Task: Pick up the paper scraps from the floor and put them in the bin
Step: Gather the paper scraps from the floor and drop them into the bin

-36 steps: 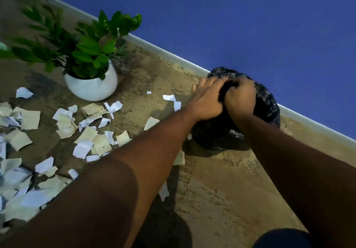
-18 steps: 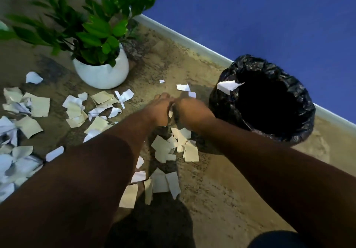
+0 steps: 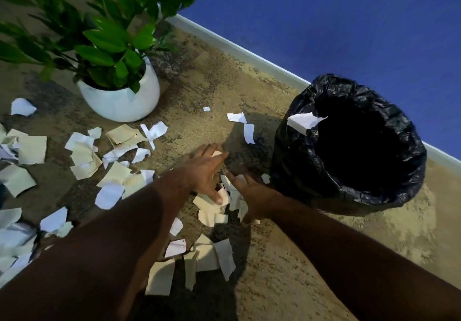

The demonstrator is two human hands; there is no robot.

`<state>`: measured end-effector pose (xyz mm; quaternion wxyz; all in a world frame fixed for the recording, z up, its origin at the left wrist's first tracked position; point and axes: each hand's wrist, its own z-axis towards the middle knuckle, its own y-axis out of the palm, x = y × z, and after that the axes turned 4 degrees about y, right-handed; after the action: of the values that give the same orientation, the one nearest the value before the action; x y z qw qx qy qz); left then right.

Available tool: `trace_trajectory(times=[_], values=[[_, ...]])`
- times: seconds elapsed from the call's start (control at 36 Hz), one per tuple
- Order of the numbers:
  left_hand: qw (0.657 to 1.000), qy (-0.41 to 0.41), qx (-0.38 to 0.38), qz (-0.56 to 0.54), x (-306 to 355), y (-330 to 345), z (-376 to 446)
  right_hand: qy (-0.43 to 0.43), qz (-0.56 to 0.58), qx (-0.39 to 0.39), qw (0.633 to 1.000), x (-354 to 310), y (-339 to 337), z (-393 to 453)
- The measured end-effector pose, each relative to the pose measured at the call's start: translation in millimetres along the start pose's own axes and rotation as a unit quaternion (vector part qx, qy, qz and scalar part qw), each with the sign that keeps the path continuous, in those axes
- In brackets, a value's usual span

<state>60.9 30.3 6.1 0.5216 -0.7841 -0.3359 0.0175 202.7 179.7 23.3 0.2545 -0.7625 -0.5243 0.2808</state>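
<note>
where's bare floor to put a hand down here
Bare carpet lies between the plant pot and the bin, and in front of the bin. Scraps crowd the left and the patch under both hands.

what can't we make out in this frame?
- Inside of the bin: head view, its mouth is solid black, contents unreadable.
- Scraps beneath the left hand and right hand: palms and forearms cover them.
- Scrap pile at left: cut by the frame edge, blurred.
- Plant: top leaves cropped.
</note>
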Motion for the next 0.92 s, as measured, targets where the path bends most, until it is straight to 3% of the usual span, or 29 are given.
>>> trace_trajectory(times=[0.14,0.28,0.42,0.53,0.69,0.92], values=[[0.999,0.001,-0.052,0.006,6.6,15.7,-2.7,0.005,-0.039,-0.006,0.999,-2.7,6.4,5.6],[0.996,0.042,-0.039,0.064,21.7,27.5,-10.2,-0.028,-0.188,0.030,0.981,-7.4,17.9,-3.3],[0.989,0.076,-0.002,0.128,32.5,44.7,-21.6,-0.032,-0.108,0.084,0.990,-13.2,21.6,-12.9],[0.991,0.092,0.016,0.095,37.5,43.7,-25.6,-0.044,-0.041,0.131,0.990,-18.5,30.1,-19.3],[0.990,0.133,0.013,0.053,41.7,34.5,-33.5,-0.030,0.046,0.116,0.992,-33.5,28.0,-21.8],[0.998,0.061,-0.027,-0.016,47.3,6.9,-43.5,0.011,0.085,0.141,0.986,-44.2,10.9,-34.3]])
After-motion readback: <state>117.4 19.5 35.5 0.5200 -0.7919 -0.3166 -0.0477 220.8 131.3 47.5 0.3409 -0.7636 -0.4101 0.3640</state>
